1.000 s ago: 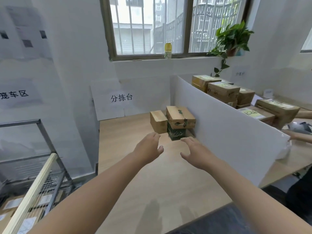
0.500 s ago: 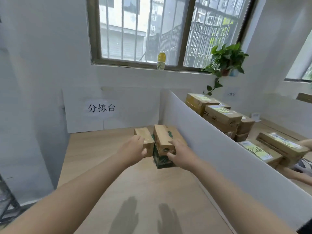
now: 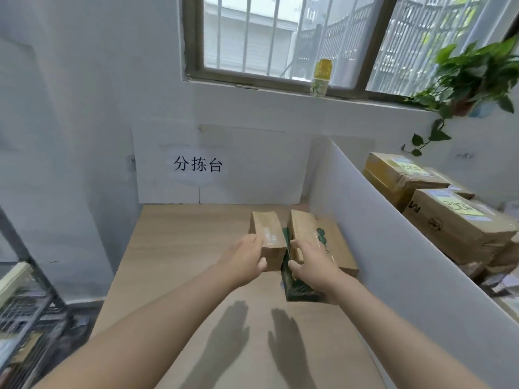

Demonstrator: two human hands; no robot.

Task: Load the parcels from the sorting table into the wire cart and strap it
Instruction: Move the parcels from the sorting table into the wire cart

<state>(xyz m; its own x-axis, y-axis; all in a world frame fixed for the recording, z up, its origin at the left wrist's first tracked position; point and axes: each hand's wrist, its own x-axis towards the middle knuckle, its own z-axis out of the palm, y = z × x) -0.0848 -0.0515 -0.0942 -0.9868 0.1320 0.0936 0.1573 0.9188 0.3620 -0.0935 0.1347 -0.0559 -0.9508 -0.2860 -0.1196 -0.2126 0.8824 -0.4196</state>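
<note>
Three parcels sit on the wooden sorting table (image 3: 174,276) against a white divider. My left hand (image 3: 245,261) grips the near left corner of a small plain cardboard parcel (image 3: 266,233), thumb on its near face. To its right, a flat brown parcel with green print (image 3: 325,237) lies on top of a dark green box (image 3: 299,289). My right hand (image 3: 311,261) holds the near left edge of the brown parcel, fingers over the top and thumb below. Part of the wire cart (image 3: 25,307) shows at the lower left, beside the table.
The white divider board (image 3: 393,248) runs along the table's right side. Behind it are several stacked cardboard boxes (image 3: 449,217). A white wall sign (image 3: 198,164) backs the table. A bottle (image 3: 320,77) and a potted plant (image 3: 471,74) stand on the window sill.
I have moved closer to the table and both hands have reached forward. From hovering apart above the table, they have come onto the parcels and taken hold of them.
</note>
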